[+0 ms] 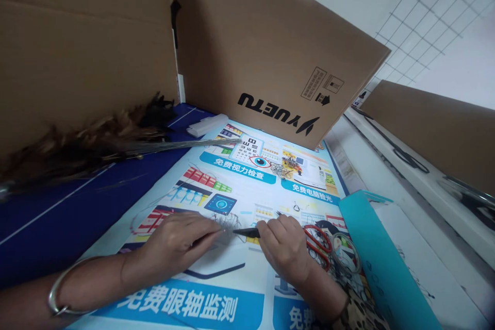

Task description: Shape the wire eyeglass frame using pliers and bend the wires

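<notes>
My left hand (178, 240) pinches something tiny between thumb and forefinger, too small to name. My right hand (285, 247) is closed around a dark pointed tool (247, 232), which could be pliers or tweezers. Its tip points left, just short of the left fingertips. A tangle of fine wire pieces (231, 220) lies behind and between the two hands. Beside my right hand are red-handled scissors (328, 241) and a clear ring-shaped roll (347, 253). Both hands are low over a printed poster sheet (235, 273) spread on the table.
Brown feathers (96, 136) on long thin stems (185, 143) lie at the left on the blue cloth (50, 216). Cardboard panels (263, 36) stand behind. A turquoise box (381, 252) sits at the right. Small wire pieces (284, 167) and a white folded piece (208, 125) lie further back.
</notes>
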Tool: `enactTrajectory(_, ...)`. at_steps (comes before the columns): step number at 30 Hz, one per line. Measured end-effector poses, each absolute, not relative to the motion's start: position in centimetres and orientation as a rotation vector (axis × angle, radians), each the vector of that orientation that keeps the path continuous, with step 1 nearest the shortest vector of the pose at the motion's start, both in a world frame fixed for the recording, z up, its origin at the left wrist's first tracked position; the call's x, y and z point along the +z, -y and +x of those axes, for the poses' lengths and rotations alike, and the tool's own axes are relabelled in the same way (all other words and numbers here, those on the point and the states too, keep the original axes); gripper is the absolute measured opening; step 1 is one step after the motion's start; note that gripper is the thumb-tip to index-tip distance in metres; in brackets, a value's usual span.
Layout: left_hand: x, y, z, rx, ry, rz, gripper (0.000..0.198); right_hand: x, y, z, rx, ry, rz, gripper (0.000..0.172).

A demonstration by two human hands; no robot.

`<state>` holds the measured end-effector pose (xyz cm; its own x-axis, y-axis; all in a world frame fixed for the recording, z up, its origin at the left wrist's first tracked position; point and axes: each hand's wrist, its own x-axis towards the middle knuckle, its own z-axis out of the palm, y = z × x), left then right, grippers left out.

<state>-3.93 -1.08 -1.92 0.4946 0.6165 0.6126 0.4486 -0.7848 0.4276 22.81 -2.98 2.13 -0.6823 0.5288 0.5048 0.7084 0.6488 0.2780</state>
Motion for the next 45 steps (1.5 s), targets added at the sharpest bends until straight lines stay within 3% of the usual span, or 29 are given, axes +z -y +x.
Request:
enactTrajectory(8,-0.9,1.0,-3.7,0.962,-0.925,2.394,0.022,1.3,2.8,22.9,-0.456,2.404,-1.037,0.012)
enactTrajectory(26,-0.9,0.6,-3.3,0.853,-0.982,1.862,0.017,1.4,2.8,22.8,-0.429,2.383,-1.06,0.012)
enactTrajectory(45,-0.4,0.4,-3.3,0.84,-0.893,1.971,0.022,1.4,2.8,21.2,-0.294,2.343,-1.111,0.013)
